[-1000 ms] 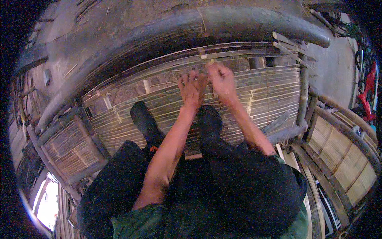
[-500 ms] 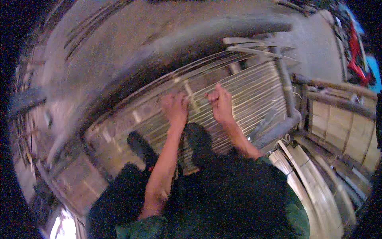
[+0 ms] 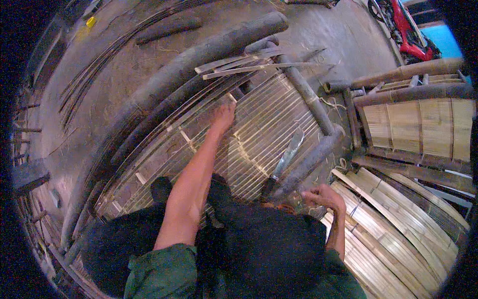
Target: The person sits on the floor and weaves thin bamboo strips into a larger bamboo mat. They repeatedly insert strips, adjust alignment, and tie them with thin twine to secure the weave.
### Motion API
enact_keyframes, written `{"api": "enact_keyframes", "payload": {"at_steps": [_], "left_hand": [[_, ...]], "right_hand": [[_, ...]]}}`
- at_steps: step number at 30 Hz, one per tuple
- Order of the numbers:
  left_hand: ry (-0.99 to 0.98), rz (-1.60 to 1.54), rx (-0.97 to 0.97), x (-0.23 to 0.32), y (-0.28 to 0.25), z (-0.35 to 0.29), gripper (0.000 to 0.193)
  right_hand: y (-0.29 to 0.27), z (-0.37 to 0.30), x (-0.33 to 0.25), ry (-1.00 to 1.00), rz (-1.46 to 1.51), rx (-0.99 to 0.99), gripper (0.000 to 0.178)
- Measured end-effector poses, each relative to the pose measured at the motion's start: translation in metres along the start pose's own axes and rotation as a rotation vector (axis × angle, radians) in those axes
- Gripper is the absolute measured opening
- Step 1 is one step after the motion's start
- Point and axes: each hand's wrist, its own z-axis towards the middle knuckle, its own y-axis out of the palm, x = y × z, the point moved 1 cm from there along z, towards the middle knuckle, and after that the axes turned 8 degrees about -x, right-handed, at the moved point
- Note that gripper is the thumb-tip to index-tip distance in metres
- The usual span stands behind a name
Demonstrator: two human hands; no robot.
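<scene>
A panel of thin parallel bamboo slats [image 3: 269, 107] lies in front of me, with light cross strips tied over it. My left hand [image 3: 224, 115] reaches to its far side, fingers closed at the end of a short bamboo cross strip [image 3: 232, 99]. Close to my body on the right is my right hand [image 3: 324, 196], its fingers curled together; whatever they hold is too small to make out. A broad-bladed knife [image 3: 289, 154] rests on the panel's right part. Beside my lap, left of the right hand, shows a bunch of orange ties [image 3: 280, 205].
Thick dark bamboo poles [image 3: 199, 55] border the panel's far side. Loose split strips [image 3: 249, 65] stick out over its far corner. Flat bamboo slabs [image 3: 393, 214] are stacked at the right, near a bamboo-framed bench [image 3: 393, 127]. A red object [image 3: 406, 35] stands at the far right.
My right hand has drawn back from the panel's middle to my right side. The left hand stays over the panel by the cross strip. The view has shifted, and the knife shows more clearly.
</scene>
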Motion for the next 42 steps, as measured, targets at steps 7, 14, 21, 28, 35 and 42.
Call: {"api": "enact_keyframes", "payload": {"at_steps": [7,14,21,28,35,42], "left_hand": [[0.035,0.041,-0.019,-0.017,0.021,0.021,0.045],[0.013,0.229,0.221,-0.024,0.029,-0.006,0.036],[-0.131,0.142,-0.001,-0.01,0.028,-0.01,0.038],[-0.32,0.279,-0.277,0.023,-0.006,0.003,0.039],[-0.208,0.131,-0.044,0.005,0.01,-0.002,0.038],[-0.056,0.233,0.074,0.002,0.017,-0.004,0.036]], "right_hand": [[-0.099,0.128,-0.115,-0.603,-0.024,1.054,0.033],[-0.12,0.245,-0.247,-0.689,1.366,0.059,0.06],[-0.106,0.273,-0.279,-0.564,1.611,0.229,0.066],[-0.109,0.283,-0.289,-0.646,1.762,0.079,0.034],[-0.093,0.249,-0.242,-0.694,1.626,-0.022,0.031],[-0.143,0.223,-0.096,-0.486,1.402,0.111,0.038]]}}
